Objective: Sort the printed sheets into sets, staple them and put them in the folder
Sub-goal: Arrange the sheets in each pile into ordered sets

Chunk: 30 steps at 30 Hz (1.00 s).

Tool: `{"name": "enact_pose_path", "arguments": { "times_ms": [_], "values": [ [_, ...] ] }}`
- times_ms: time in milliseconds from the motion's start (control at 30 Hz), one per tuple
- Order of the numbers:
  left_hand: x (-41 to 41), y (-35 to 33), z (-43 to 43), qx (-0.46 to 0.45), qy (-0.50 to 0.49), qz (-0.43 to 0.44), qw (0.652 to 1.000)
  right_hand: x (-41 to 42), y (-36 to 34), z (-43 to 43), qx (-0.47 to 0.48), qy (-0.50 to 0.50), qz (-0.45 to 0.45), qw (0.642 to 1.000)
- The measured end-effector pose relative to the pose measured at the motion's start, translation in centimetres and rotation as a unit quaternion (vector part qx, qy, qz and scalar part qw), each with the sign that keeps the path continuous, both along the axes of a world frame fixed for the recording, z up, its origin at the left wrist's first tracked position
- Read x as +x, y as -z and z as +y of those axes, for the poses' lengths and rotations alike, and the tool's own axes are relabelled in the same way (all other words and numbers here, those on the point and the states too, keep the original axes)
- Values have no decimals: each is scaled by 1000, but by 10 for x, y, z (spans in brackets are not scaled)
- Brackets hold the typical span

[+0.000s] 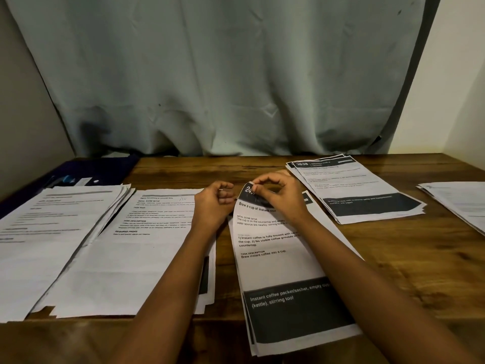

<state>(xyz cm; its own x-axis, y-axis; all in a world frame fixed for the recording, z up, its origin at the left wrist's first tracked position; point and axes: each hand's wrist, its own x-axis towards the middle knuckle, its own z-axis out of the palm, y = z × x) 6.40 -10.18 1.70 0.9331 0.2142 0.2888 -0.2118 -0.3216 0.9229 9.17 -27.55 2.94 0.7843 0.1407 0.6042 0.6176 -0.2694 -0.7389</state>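
At centre frame, the right hand [278, 195] pinches the curled top corner of a paper stack [283, 261]. The left hand [214, 203] sits just beside it, loosely curled, gripping nothing visible.

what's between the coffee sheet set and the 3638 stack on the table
Nothing but bare wooden table, as the head view shows. The right hand pinches the top corner of the coffee sheet set; the 3638 stack lies apart, farther right.

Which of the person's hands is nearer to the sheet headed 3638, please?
The right hand. It pinches the curled top corner of the coffee sheet, just left of the 3638 sheet. The left hand sits farther left, beyond the right hand.
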Motion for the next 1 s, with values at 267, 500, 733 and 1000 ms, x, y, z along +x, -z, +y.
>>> {"name": "enact_pose_path", "arguments": {
  "times_ms": [267, 500, 733, 1000],
  "values": [
    [-3, -1, 1, 74, -72, -2, 995, -1, 0, 0, 29, -20, 34, 999],
    [-5, -4, -1, -90, 32, 1, 995, -6, -1, 6, -35, 39, -12, 999],
    [-15, -16, -5, -189, 99, 23, 977, -3, 2, 12, -91, 66, -50, 992],
    [-16, -15, -4, -185, 116, 18, 976, -3, 4, 14, -94, 54, -56, 993]
  ]
}}
